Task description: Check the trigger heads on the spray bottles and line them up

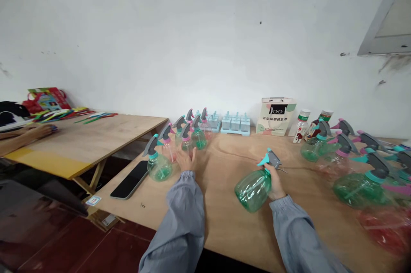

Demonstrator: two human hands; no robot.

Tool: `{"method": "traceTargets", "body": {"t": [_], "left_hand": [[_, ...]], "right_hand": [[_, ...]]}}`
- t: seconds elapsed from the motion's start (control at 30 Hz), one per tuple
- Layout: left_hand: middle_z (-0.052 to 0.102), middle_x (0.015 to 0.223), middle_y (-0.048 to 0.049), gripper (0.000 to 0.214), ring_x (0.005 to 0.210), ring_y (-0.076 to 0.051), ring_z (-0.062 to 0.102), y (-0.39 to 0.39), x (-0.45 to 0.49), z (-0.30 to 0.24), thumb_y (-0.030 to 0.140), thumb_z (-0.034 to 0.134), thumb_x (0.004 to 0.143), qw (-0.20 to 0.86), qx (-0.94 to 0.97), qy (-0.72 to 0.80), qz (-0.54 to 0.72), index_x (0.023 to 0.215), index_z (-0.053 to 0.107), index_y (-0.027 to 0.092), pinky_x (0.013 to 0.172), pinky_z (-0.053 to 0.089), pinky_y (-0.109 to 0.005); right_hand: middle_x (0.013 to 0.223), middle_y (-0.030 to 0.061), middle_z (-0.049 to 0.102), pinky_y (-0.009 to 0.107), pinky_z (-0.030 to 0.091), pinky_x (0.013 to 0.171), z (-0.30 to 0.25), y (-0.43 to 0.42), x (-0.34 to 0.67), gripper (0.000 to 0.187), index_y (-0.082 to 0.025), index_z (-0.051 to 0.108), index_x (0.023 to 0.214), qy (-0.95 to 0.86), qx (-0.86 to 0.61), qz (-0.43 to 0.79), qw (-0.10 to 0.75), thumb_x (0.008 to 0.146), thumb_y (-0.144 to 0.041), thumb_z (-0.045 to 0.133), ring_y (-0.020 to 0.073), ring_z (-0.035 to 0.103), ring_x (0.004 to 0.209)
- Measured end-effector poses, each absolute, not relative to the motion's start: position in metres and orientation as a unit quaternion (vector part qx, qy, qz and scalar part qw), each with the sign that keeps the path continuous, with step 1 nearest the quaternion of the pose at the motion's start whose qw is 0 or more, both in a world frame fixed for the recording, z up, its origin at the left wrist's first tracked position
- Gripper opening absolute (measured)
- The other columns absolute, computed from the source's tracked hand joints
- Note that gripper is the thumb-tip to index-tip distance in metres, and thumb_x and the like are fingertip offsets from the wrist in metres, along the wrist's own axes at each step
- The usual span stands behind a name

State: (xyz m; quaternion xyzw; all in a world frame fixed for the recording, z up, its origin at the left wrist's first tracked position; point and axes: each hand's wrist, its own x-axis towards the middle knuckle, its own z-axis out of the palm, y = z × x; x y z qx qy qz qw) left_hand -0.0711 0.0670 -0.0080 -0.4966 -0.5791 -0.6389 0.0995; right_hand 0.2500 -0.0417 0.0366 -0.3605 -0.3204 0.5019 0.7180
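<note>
My right hand (274, 181) grips a green see-through spray bottle (253, 189) by its neck, just under the teal and grey trigger head; the bottle leans to the left over the wooden table (224, 217). My left hand (187, 159) reaches forward with fingers spread, next to a pink spray bottle (168, 148) in a cluster of standing spray bottles (192, 134). It holds nothing. A green bottle (158, 165) stands just left of that hand.
Several more green and pink spray bottles (359, 170) crowd the table's right side. At the back stand blue ice-lolly moulds (236, 124), a paper bag (276, 117) and two drink bottles (302, 125). A black phone (129, 180) lies near the left edge. Another person's arm (22, 136) rests on a second table.
</note>
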Motion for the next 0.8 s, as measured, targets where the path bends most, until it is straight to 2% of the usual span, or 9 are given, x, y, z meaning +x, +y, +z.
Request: {"method": "traceTargets", "body": {"t": [0.07, 0.13, 0.23, 0.33, 0.43, 0.5, 0.6, 0.8], "left_hand": [[0.049, 0.141, -0.0243, 0.068, 0.139, -0.036, 0.044, 0.067, -0.071, -0.008, 0.056, 0.056, 0.086, 0.1, -0.493, -0.578, -0.642, 0.142, 0.039, 0.022, 0.111, 0.035, -0.064], [0.05, 0.14, -0.0243, 0.069, 0.138, -0.037, 0.044, 0.068, -0.072, -0.009, 0.056, 0.058, 0.085, 0.097, -0.492, -0.581, -0.641, 0.142, 0.04, 0.023, 0.109, 0.036, -0.066], [0.05, 0.138, -0.0263, 0.074, 0.137, -0.039, 0.044, 0.069, -0.073, -0.011, 0.057, 0.06, 0.081, 0.089, -0.497, -0.587, -0.632, 0.141, 0.039, 0.019, 0.108, 0.035, -0.068], [0.047, 0.141, -0.0269, 0.074, 0.139, -0.039, 0.042, 0.068, -0.074, -0.011, 0.051, 0.063, 0.081, 0.071, -0.496, -0.599, -0.625, 0.142, 0.037, 0.018, 0.11, 0.034, -0.065], [0.042, 0.144, -0.0305, 0.076, 0.141, -0.039, 0.038, 0.068, -0.074, -0.01, 0.047, 0.062, 0.083, 0.06, -0.505, -0.606, -0.612, 0.142, 0.033, 0.011, 0.112, 0.032, -0.062], [0.042, 0.143, -0.0323, 0.077, 0.141, -0.039, 0.039, 0.069, -0.074, -0.01, 0.046, 0.063, 0.082, 0.06, -0.511, -0.605, -0.608, 0.141, 0.032, 0.008, 0.113, 0.032, -0.06], [0.043, 0.143, -0.0323, 0.077, 0.14, -0.038, 0.041, 0.071, -0.075, -0.01, 0.041, 0.065, 0.08, 0.062, -0.516, -0.603, -0.605, 0.141, 0.032, 0.008, 0.114, 0.033, -0.057], [0.043, 0.145, -0.0272, 0.078, 0.142, -0.038, 0.039, 0.071, -0.075, -0.012, 0.037, 0.065, 0.078, 0.059, -0.515, -0.605, -0.604, 0.144, 0.033, 0.014, 0.114, 0.032, -0.059]], "right_hand": [[0.082, -0.0008, 0.076, 0.032, 0.056, 0.07, 0.038, -0.041, 0.253, 0.033, -0.026, 0.071, 0.082, -0.326, -0.355, 0.486, 0.729, 0.058, -0.046, 0.08, 0.0214, 0.068, 0.08], [0.085, -0.0002, 0.076, 0.031, 0.055, 0.07, 0.041, -0.042, 0.255, 0.034, -0.026, 0.072, 0.084, -0.355, -0.354, 0.471, 0.725, 0.059, -0.047, 0.081, 0.021, 0.068, 0.082], [0.091, 0.0013, 0.077, 0.032, 0.055, 0.074, 0.046, -0.043, 0.258, 0.036, -0.027, 0.073, 0.091, -0.39, -0.367, 0.426, 0.729, 0.064, -0.048, 0.081, 0.0214, 0.07, 0.086], [0.094, 0.0029, 0.077, 0.035, 0.056, 0.08, 0.051, -0.043, 0.264, 0.035, -0.026, 0.073, 0.093, -0.395, -0.42, 0.351, 0.738, 0.069, -0.051, 0.078, 0.0229, 0.07, 0.093], [0.097, 0.0054, 0.077, 0.041, 0.054, 0.093, 0.054, -0.039, 0.28, 0.036, -0.023, 0.075, 0.09, -0.423, -0.494, 0.231, 0.724, 0.074, -0.054, 0.073, 0.025, 0.069, 0.101], [0.095, 0.007, 0.076, 0.045, 0.052, 0.097, 0.055, -0.033, 0.295, 0.038, -0.02, 0.076, 0.091, -0.428, -0.526, 0.142, 0.721, 0.073, -0.054, 0.072, 0.0261, 0.069, 0.098], [0.09, 0.0075, 0.075, 0.047, 0.052, 0.094, 0.056, -0.022, 0.316, 0.039, -0.017, 0.075, 0.09, -0.419, -0.544, 0.066, 0.724, 0.069, -0.05, 0.075, 0.0266, 0.069, 0.091], [0.085, 0.0096, 0.075, 0.046, 0.052, 0.088, 0.053, -0.011, 0.34, 0.041, -0.015, 0.075, 0.086, -0.419, -0.553, 0.032, 0.719, 0.067, -0.052, 0.075, 0.0277, 0.069, 0.086]]}}
